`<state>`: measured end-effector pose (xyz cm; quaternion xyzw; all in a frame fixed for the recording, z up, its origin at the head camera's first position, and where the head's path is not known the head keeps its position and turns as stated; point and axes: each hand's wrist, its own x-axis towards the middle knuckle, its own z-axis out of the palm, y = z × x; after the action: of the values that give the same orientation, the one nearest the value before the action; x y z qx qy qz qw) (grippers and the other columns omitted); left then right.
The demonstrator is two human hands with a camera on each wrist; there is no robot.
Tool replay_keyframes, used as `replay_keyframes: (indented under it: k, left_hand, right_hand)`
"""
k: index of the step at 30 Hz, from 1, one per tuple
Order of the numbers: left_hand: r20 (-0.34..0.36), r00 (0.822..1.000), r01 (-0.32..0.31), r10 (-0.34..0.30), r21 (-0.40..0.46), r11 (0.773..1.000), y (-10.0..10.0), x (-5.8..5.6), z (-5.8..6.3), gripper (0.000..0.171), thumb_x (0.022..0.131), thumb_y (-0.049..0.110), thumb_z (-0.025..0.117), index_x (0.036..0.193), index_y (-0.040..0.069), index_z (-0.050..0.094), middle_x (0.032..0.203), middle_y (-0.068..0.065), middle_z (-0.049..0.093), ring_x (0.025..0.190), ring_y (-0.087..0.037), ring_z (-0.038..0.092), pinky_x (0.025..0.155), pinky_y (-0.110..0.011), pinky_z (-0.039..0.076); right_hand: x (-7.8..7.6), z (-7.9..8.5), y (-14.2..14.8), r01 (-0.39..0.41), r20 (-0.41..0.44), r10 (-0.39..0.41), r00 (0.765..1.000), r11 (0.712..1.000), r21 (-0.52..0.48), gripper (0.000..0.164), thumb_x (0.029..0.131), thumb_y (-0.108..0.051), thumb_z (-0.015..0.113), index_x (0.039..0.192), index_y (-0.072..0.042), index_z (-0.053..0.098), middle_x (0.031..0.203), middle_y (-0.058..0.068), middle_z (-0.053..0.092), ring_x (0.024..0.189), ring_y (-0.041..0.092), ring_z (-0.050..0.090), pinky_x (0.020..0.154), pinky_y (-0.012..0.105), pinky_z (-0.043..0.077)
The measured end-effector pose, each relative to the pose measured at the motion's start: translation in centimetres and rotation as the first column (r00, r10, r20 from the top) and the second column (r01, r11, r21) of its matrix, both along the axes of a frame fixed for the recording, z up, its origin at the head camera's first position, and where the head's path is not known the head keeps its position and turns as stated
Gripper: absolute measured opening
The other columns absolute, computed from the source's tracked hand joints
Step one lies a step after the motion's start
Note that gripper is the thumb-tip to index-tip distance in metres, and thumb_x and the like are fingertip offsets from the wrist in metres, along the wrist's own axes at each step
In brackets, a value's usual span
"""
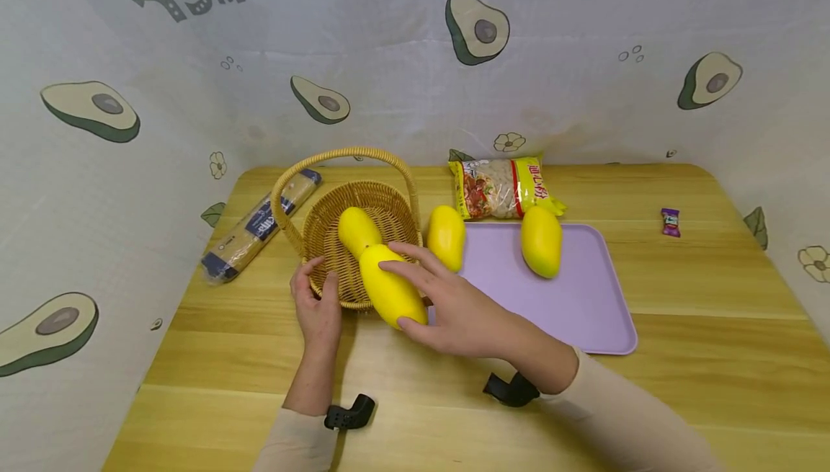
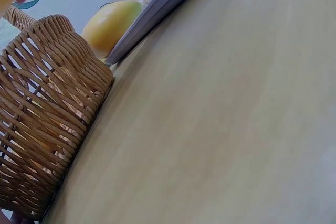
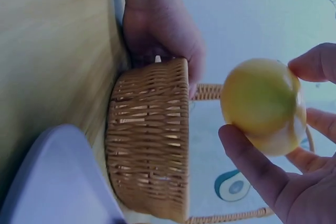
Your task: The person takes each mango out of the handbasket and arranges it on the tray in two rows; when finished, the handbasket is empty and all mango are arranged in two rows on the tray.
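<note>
My right hand point(image 1: 463, 306) grips a yellow mango point(image 1: 389, 286) between thumb and fingers, above the front right rim of a wicker basket point(image 1: 318, 234). In the right wrist view the held mango point(image 3: 260, 103) is clear of the basket wall point(image 3: 149, 140). My left hand point(image 1: 318, 310) holds the basket's front left rim, its fingers curled over the edge. Inside the basket lies another mango point(image 1: 358, 230). On the purple tray point(image 1: 493, 306) rests a mango point(image 1: 541, 241); one more mango point(image 1: 446, 236) sits at its left edge, beside the basket.
A long clear packet with blue ends point(image 1: 259, 227) lies left of the basket. Behind the tray is a yellow printed food bag point(image 1: 499, 187). A small purple wrapped piece point(image 1: 671, 222) lies far right. The basket's tall handle point(image 1: 353, 151) arches over it.
</note>
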<state>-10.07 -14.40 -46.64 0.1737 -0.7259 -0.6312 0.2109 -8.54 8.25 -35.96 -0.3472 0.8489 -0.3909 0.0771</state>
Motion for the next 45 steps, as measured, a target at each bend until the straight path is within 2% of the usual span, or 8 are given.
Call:
replay_keyframes:
  k: [4, 8, 15, 19, 23, 30, 37, 45]
  left_hand:
    - [-0.004, 1.000, -0.002, 0.002, 0.017, 1.000, 0.1, -0.1, 0.0, 0.033, 0.095, 0.009, 0.061, 0.127, 0.004, 0.061, 0.151, -0.014, 0.041, 0.152, -0.032, 0.028, 0.127, -0.052, 0.016]
    - [-0.017, 1.000, 0.004, -0.004, 0.028, 1.000, 0.1, -0.1, 0.0, 0.033, 0.094, 0.008, 0.061, 0.127, 0.002, 0.061, 0.150, -0.015, 0.042, 0.151, -0.032, 0.029, 0.127, -0.052, 0.017]
    - [-0.008, 1.000, 0.008, -0.008, 0.030, 1.000, 0.0, 0.0, -0.1, 0.033, 0.095, 0.010, 0.061, 0.127, 0.003, 0.060, 0.152, -0.013, 0.041, 0.152, -0.032, 0.027, 0.127, -0.052, 0.015]
    - [0.000, 1.000, 0.008, -0.008, 0.026, 1.000, 0.0, 0.1, 0.0, 0.032, 0.095, 0.010, 0.061, 0.127, 0.004, 0.060, 0.151, -0.013, 0.041, 0.152, -0.032, 0.028, 0.127, -0.053, 0.016]
    - [-0.006, 1.000, 0.014, -0.014, 0.028, 1.000, 0.0, 0.2, 0.1, 0.033, 0.095, 0.009, 0.061, 0.128, 0.004, 0.060, 0.151, -0.014, 0.041, 0.151, -0.033, 0.029, 0.126, -0.054, 0.017]
    - [-0.009, 1.000, 0.025, -0.025, 0.030, 0.999, 0.0, 0.3, 0.0, 0.033, 0.096, 0.009, 0.061, 0.128, 0.004, 0.060, 0.151, -0.014, 0.040, 0.152, -0.032, 0.028, 0.126, -0.055, 0.016]
    - [-0.003, 0.999, 0.033, -0.033, 0.026, 0.999, -0.1, 0.3, -0.1, 0.032, 0.096, 0.010, 0.061, 0.128, 0.004, 0.059, 0.152, -0.013, 0.039, 0.153, -0.032, 0.025, 0.127, -0.056, 0.014]
    - [-0.003, 0.999, 0.040, -0.040, 0.030, 0.999, -0.1, 0.3, 0.1, 0.033, 0.097, 0.012, 0.061, 0.129, 0.005, 0.058, 0.153, -0.013, 0.038, 0.153, -0.033, 0.025, 0.127, -0.056, 0.015]
  right_hand:
    - [1.1, -0.1, 2.0, -0.010, 0.067, 0.012, 0.998, 0.999, -0.031, 0.068, 0.091, -0.019, 0.075, 0.152, -0.021, 0.045, 0.168, -0.001, 0.022, 0.130, 0.020, 0.056, 0.089, 0.022, 0.058]
    - [1.8, -0.9, 3.6, 0.043, 0.127, -0.028, 0.992, 0.992, -0.117, 0.071, 0.088, -0.014, 0.078, 0.151, -0.023, 0.046, 0.167, 0.001, 0.025, 0.129, 0.023, 0.056, 0.086, 0.025, 0.060]
    - [2.2, -3.1, 5.1, 0.183, 0.153, -0.143, 0.978, 0.939, -0.291, 0.074, 0.087, -0.003, 0.077, 0.151, -0.015, 0.043, 0.164, 0.011, 0.026, 0.116, 0.033, 0.059, 0.082, 0.028, 0.061]
    - [2.1, -4.0, 5.5, 0.281, 0.208, -0.222, 0.953, 0.904, -0.322, 0.075, 0.086, 0.000, 0.076, 0.151, -0.015, 0.041, 0.162, 0.014, 0.031, 0.114, 0.037, 0.061, 0.081, 0.027, 0.061]
    - [1.7, -4.6, 5.7, 0.344, 0.285, -0.257, 0.923, 0.884, -0.316, 0.078, 0.086, 0.000, 0.075, 0.153, -0.017, 0.037, 0.156, 0.017, 0.036, 0.115, 0.040, 0.061, 0.079, 0.027, 0.061]
    - [1.2, -5.3, 5.9, 0.379, 0.348, -0.273, 0.897, 0.880, -0.285, 0.080, 0.088, -0.002, 0.074, 0.155, -0.016, 0.034, 0.149, 0.023, 0.038, 0.111, 0.037, 0.062, 0.078, 0.025, 0.060]
    - [0.9, -5.6, 6.3, 0.384, 0.377, -0.264, 0.888, 0.877, -0.289, 0.082, 0.087, -0.001, 0.074, 0.157, -0.019, 0.033, 0.157, 0.022, 0.029, 0.119, 0.041, 0.058, 0.080, 0.025, 0.060]
    - [0.5, -6.0, 6.7, 0.350, 0.419, -0.231, 0.878, 0.907, -0.234, 0.084, 0.084, -0.006, 0.080, 0.154, -0.019, 0.035, 0.157, 0.022, 0.027, 0.114, 0.037, 0.062, 0.078, 0.026, 0.060]
